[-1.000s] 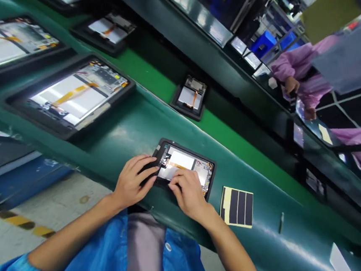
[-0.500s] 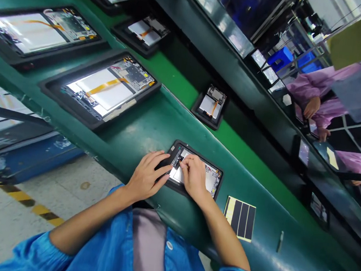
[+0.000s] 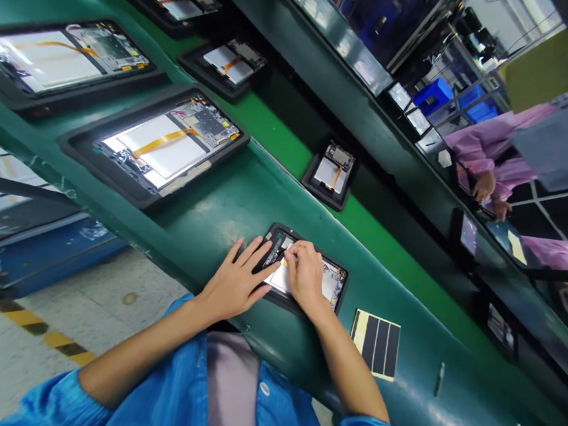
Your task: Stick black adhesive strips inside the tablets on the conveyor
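An opened tablet (image 3: 330, 285) lies in a dark tray (image 3: 284, 299) on the green bench in front of me, its battery and circuit board bare. My left hand (image 3: 238, 278) rests with fingers spread over the tablet's left end, fingertips touching it. Over the middle of the tablet my right hand (image 3: 306, 274) is closed in a pinch. A small yellow bit (image 3: 284, 262) shows by its fingertips; what it belongs to is hidden. To the right lies a sheet of black adhesive strips (image 3: 376, 344) on yellow backing.
More opened tablets with orange ribbon cables lie in trays to the left, one close by (image 3: 163, 143). Another tablet (image 3: 331, 172) sits on the bright green belt (image 3: 281, 130) beyond the bench. A slim pen-like item (image 3: 440, 379) lies at right. Co-workers in pink sleeves (image 3: 484, 141) work across the line.
My left hand's fingers have spread and lie flatter on the tablet's end. My right hand stays pinched in nearly the same place, with a yellow bit now showing at its fingertips.
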{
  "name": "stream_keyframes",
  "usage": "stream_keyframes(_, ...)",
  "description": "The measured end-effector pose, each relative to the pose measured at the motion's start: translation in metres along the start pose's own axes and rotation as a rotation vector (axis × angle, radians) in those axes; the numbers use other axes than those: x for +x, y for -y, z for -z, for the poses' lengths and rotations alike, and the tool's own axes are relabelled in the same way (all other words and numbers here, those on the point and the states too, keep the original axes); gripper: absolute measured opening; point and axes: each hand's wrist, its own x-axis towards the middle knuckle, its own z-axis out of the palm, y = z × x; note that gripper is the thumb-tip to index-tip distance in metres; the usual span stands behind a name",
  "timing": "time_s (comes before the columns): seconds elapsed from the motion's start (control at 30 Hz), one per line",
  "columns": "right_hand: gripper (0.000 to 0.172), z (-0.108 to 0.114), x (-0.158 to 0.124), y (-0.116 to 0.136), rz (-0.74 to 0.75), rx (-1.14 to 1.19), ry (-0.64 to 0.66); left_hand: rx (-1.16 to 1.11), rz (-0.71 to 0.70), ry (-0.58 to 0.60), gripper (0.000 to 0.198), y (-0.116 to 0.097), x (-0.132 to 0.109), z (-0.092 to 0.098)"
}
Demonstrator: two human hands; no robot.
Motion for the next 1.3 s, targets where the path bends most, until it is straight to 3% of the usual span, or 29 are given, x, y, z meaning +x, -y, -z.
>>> stream_keyframes(0.17, 0.017, -0.005, 0.002, -0.003, 0.001, 0.001, -0.033, 0.016, 0.027, 0.046, 0.05, 0.0, 0.003, -0.001)
stream_keyframes(0.4, 0.018, 0.006, -0.003, -0.002, -0.028, 0.13, -0.221, 0.062, 0.075, 0.059, 0.044, -0.007, 0.007, 0.001)
stream_keyframes(0.57, 0.011, 0.028, -0.036, -0.008, 0.017, 0.164, -0.291, 0.087, 0.092, 0.013, 0.043, -0.009, 0.017, 0.007)
stream_keyframes(0.7, 0.015, 0.038, -0.075, -0.018, 0.02, 0.114, -0.327, 0.049, 0.144, -0.142, 0.042, 0.012, 0.037, 0.015)
stream_keyframes(0.77, 0.017, 0.04, -0.093, -0.021, 0.02, 0.084, -0.305, 0.008, 0.171, -0.168, 0.04, 0.026, 0.055, 0.017)
stream_keyframes(0.9, 0.03, 0.038, -0.118, -0.02, 0.097, 0.048, -0.228, -0.013, 0.099, -0.08, 0.032, 0.037, 0.11, 0.013)
stream_keyframes(1.03, 0.041, 0.028, -0.131, -0.016, 0.202, -0.057, -0.162, 0.04, -0.036, 0.054, 0.022, 0.021, 0.179, -0.007)
stream_keyframes(1.13, 0.039, 0.017, -0.133, -0.016, 0.254, -0.158, -0.171, 0.096, -0.114, 0.154, 0.025, 0.004, 0.228, -0.027)
stream_keyframes(1.3, 0.032, 0.001, -0.131, -0.02, 0.258, -0.284, -0.268, 0.156, -0.199, 0.276, 0.04, -0.013, 0.278, -0.049)
